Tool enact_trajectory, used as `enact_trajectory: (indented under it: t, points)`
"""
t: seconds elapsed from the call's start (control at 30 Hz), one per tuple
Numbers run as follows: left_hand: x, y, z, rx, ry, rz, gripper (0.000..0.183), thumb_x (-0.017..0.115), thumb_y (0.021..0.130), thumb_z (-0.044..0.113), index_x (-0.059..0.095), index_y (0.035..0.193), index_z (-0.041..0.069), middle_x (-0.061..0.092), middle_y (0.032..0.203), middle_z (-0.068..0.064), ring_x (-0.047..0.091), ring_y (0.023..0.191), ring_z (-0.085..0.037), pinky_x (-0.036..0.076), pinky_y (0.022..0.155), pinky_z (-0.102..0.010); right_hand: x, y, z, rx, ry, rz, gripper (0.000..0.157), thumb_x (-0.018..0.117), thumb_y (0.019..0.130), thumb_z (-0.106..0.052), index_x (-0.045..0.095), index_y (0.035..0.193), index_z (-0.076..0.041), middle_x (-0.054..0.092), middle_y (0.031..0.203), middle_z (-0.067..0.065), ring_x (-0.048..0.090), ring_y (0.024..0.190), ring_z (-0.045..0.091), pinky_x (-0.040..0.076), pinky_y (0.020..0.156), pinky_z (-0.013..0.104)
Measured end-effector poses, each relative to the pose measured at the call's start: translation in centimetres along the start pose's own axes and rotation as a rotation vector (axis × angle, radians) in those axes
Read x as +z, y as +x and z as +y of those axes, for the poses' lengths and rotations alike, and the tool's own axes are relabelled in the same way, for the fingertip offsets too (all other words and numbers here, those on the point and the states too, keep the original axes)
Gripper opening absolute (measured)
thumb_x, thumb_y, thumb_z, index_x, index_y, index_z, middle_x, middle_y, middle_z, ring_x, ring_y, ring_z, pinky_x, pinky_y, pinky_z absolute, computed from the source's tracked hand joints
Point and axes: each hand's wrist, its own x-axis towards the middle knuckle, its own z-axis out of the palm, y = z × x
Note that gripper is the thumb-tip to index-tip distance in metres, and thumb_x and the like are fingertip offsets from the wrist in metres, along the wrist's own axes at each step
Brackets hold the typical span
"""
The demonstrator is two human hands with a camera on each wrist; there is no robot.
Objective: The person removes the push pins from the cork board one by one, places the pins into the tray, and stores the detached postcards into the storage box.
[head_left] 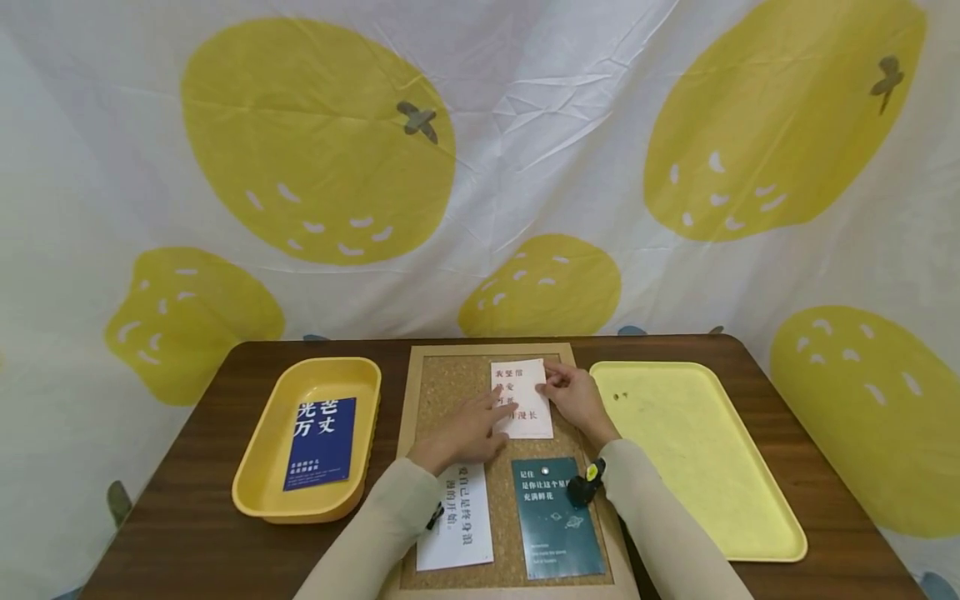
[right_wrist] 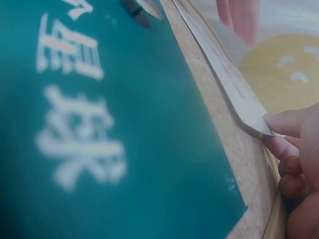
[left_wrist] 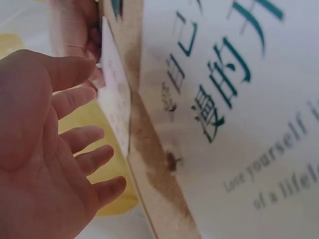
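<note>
A white card with red characters (head_left: 530, 426) lies at the top right of a framed cork board (head_left: 450, 375). My right hand (head_left: 579, 402) holds its right edge; in the right wrist view the thumb (right_wrist: 286, 122) is on the card's face and a finger is under the corner. Over the card's left side is my left hand (head_left: 468, 427), its fingers spread and fairly straight in the left wrist view. Whether they touch the card I cannot tell. Below, a white card with dark characters (head_left: 468, 542) and a teal card (head_left: 558, 542) lie on the cork.
A yellow basin (head_left: 255, 467) with a blue card (head_left: 330, 450) in it stands left of the board. At the right lies a pale yellow tray (head_left: 697, 467) with a few tiny pins (head_left: 619, 397) near its top left corner. A lemon-print cloth (head_left: 495, 167) hangs behind the brown table (head_left: 180, 517).
</note>
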Motion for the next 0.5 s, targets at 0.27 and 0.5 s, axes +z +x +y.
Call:
enact_trajectory:
  t: [0.27, 0.5]
  points:
    - [-1.6, -2.3, -0.2, 0.098, -0.017, 0.064, 0.054, 0.054, 0.101, 0.025, 0.04, 0.152, 0.013, 0.033, 0.159, -0.015, 0.031, 0.147, -0.033, 0.027, 0.119, -0.049, -0.1, -0.1, -0.1, -0.013, -0.028, -0.001, 0.045, 0.072, 0.089, -0.01, 0.063, 0.133, -0.005, 0.065, 0.086, 0.007, 0.055, 0.076, 0.017, 0.042, 0.066, 0.027]
    - [-3.0, -4.7, -0.7, 0.087, -0.097, 0.103, 0.054, 0.055, 0.102, 0.027, 0.04, 0.152, 0.014, 0.036, 0.157, -0.015, 0.029, 0.147, -0.034, 0.024, 0.12, -0.05, -0.2, -0.2, -0.2, -0.011, -0.007, -0.006, 0.042, 0.07, 0.09, -0.009, 0.064, 0.132, -0.006, 0.067, 0.089, 0.009, 0.054, 0.075, 0.017, 0.042, 0.064, 0.026]
